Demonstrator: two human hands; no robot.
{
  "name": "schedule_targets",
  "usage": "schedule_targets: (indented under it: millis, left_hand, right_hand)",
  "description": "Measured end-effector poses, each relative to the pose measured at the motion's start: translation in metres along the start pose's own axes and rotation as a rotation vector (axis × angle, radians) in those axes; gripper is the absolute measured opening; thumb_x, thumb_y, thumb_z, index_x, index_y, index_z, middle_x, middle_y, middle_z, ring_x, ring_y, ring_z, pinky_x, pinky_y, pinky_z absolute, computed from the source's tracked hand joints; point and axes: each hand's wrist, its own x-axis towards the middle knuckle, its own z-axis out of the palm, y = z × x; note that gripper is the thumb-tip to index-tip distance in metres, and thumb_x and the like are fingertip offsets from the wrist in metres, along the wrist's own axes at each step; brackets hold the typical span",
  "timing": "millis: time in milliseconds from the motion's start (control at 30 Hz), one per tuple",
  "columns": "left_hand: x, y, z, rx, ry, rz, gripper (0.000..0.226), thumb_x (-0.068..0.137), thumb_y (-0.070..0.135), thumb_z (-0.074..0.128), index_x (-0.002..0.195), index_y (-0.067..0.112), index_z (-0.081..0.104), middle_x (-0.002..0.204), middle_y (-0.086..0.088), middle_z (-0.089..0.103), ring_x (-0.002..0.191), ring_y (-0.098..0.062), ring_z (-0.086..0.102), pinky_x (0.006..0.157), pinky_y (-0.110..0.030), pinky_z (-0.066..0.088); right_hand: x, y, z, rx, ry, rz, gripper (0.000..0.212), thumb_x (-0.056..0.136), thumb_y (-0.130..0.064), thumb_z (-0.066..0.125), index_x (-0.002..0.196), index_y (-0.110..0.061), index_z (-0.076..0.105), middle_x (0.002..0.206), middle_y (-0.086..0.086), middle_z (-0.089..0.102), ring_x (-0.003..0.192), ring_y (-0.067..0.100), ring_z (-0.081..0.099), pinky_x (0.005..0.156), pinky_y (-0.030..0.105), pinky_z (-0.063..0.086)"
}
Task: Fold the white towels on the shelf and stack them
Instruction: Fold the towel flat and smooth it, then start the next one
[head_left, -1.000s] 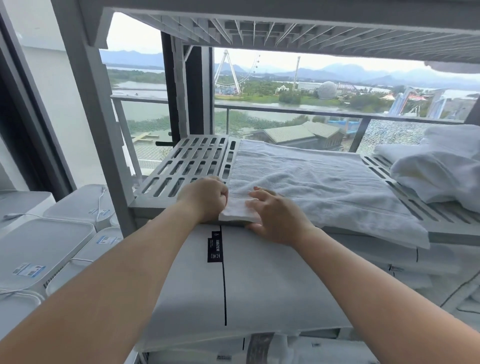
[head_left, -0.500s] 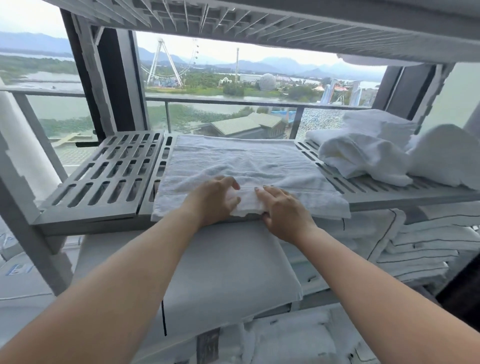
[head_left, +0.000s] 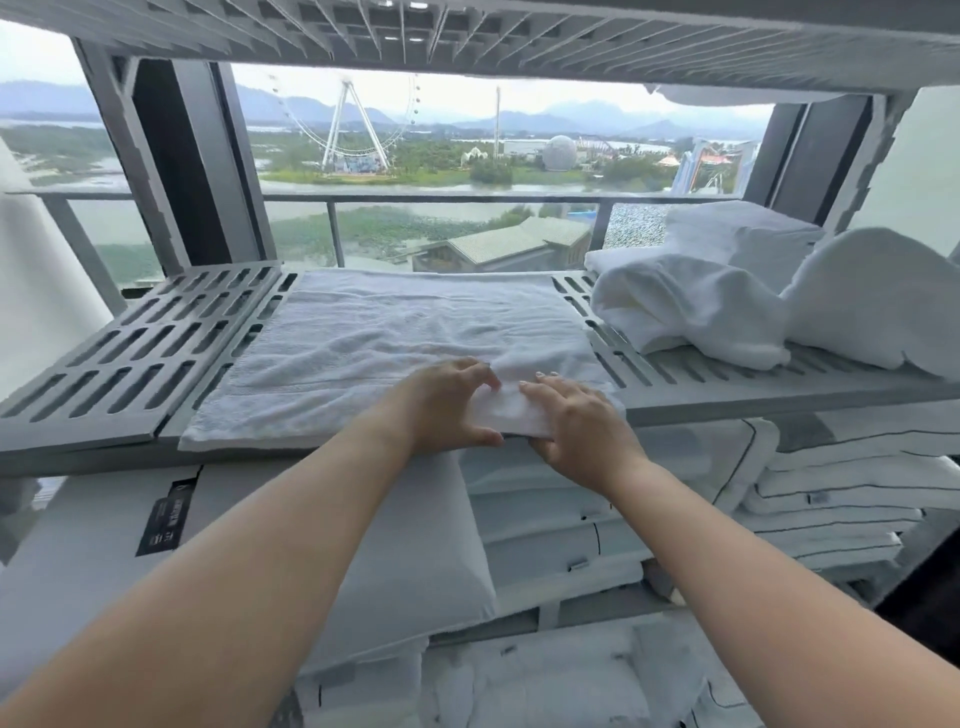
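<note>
A white towel lies spread flat on the grey slotted shelf. At its near edge towards the right, both hands pinch a bunched fold of it. My left hand grips the fold from the left, thumb under the edge. My right hand holds the same fold from the right, fingers on top. To the right on the same shelf sits a loose pile of white towels, unfolded and heaped.
A second slotted shelf hangs close overhead. Grey posts frame the bay at left and right. Below the shelf lie pillows and stacked folded linens. A window with a railing is behind.
Both hands have slid right along the towel's near edge, still pinching it. The view has turned right, bringing the towel pile further in.
</note>
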Motion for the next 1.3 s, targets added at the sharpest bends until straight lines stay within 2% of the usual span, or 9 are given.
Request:
schedule_targets:
  millis: [167, 267, 367, 567, 700, 800, 1000, 1167, 1300]
  left_hand:
    - [0.014, 0.028, 0.017, 0.117, -0.023, -0.044, 0.075, 0.076, 0.058, 0.077, 0.14, 0.03, 0.049, 0.148, 0.003, 0.049, 0.134, -0.021, 0.049, 0.108, -0.036, 0.04]
    - [0.016, 0.039, 0.031, 0.205, -0.035, -0.068, 0.085, 0.085, 0.06, 0.068, 0.155, 0.03, 0.032, 0.165, 0.003, 0.026, 0.152, -0.017, 0.025, 0.122, -0.033, 0.022]
    - [0.018, 0.047, 0.039, 0.247, -0.024, -0.123, 0.073, 0.097, 0.059, 0.05, 0.159, 0.028, 0.024, 0.168, 0.003, 0.017, 0.155, -0.015, 0.015, 0.125, -0.035, 0.012]
    - [0.036, 0.06, 0.036, 0.133, -0.033, -0.165, 0.054, 0.104, 0.036, 0.046, 0.156, 0.031, 0.034, 0.166, 0.004, 0.026, 0.154, -0.013, 0.019, 0.122, -0.036, 0.023]
    - [0.049, 0.069, 0.035, 0.122, -0.013, -0.185, 0.051, 0.101, 0.05, 0.048, 0.15, 0.036, 0.044, 0.161, 0.007, 0.035, 0.148, -0.016, 0.033, 0.113, -0.037, 0.034]
    - [0.064, 0.081, 0.034, 0.086, -0.001, -0.153, 0.065, 0.092, 0.062, 0.058, 0.149, 0.034, 0.044, 0.156, 0.006, 0.041, 0.141, -0.019, 0.042, 0.112, -0.039, 0.039]
    - [0.101, 0.111, 0.037, -0.194, 0.148, -0.052, 0.044, 0.094, 0.056, 0.059, 0.132, 0.035, 0.061, 0.129, 0.004, 0.066, 0.118, -0.018, 0.06, 0.099, -0.035, 0.045]
    - [0.114, 0.111, 0.038, -0.422, 0.211, -0.09, 0.035, 0.097, 0.059, 0.05, 0.116, 0.037, 0.07, 0.1, 0.012, 0.073, 0.092, -0.006, 0.064, 0.076, -0.018, 0.043]
    - [0.123, 0.107, 0.039, -0.438, 0.265, -0.09, 0.037, 0.105, 0.043, 0.046, 0.108, 0.018, 0.073, 0.112, -0.001, 0.068, 0.11, -0.016, 0.058, 0.09, -0.027, 0.041]
  right_hand:
    - [-0.004, 0.04, -0.005, 0.033, -0.009, -0.114, 0.065, 0.089, -0.048, 0.063, 0.147, -0.026, 0.044, 0.154, -0.001, 0.042, 0.144, 0.02, 0.035, 0.121, 0.04, 0.021]
    - [-0.005, 0.056, -0.006, 0.061, -0.028, -0.182, 0.061, 0.092, -0.022, 0.056, 0.151, -0.025, 0.039, 0.158, 0.0, 0.036, 0.148, 0.017, 0.028, 0.123, 0.034, 0.016]
    - [-0.009, 0.068, -0.009, 0.138, 0.03, -0.18, 0.062, 0.09, -0.004, 0.049, 0.149, -0.022, 0.044, 0.154, 0.001, 0.044, 0.145, 0.019, 0.034, 0.12, 0.034, 0.023]
    - [0.001, 0.091, -0.018, 0.115, 0.144, -0.126, 0.066, 0.086, 0.002, 0.042, 0.147, -0.022, 0.046, 0.151, 0.0, 0.048, 0.141, 0.022, 0.04, 0.113, 0.04, 0.034]
    - [0.007, 0.107, -0.025, 0.219, 0.198, 0.091, 0.065, 0.083, -0.003, 0.051, 0.145, -0.019, 0.043, 0.134, 0.009, 0.057, 0.125, 0.03, 0.049, 0.102, 0.04, 0.042]
    - [0.008, 0.118, -0.028, 0.276, 0.247, 0.232, 0.057, 0.085, -0.024, 0.067, 0.137, -0.018, 0.047, 0.118, 0.008, 0.059, 0.114, 0.028, 0.054, 0.094, 0.038, 0.044]
    - [0.02, 0.125, -0.038, 0.348, 0.282, 0.421, 0.044, 0.076, -0.061, 0.066, 0.092, -0.022, 0.056, 0.082, -0.005, 0.066, 0.087, 0.022, 0.062, 0.084, 0.043, 0.048]
    - [0.023, 0.121, -0.037, 0.43, 0.335, 0.317, 0.048, 0.08, -0.073, 0.058, 0.072, -0.026, 0.065, 0.07, -0.011, 0.065, 0.076, 0.012, 0.062, 0.074, 0.034, 0.047]
    - [0.028, 0.116, -0.035, 0.558, 0.39, 0.153, 0.02, 0.083, -0.046, 0.072, 0.092, -0.028, 0.074, 0.088, -0.017, 0.069, 0.09, 0.004, 0.063, 0.087, 0.033, 0.051]
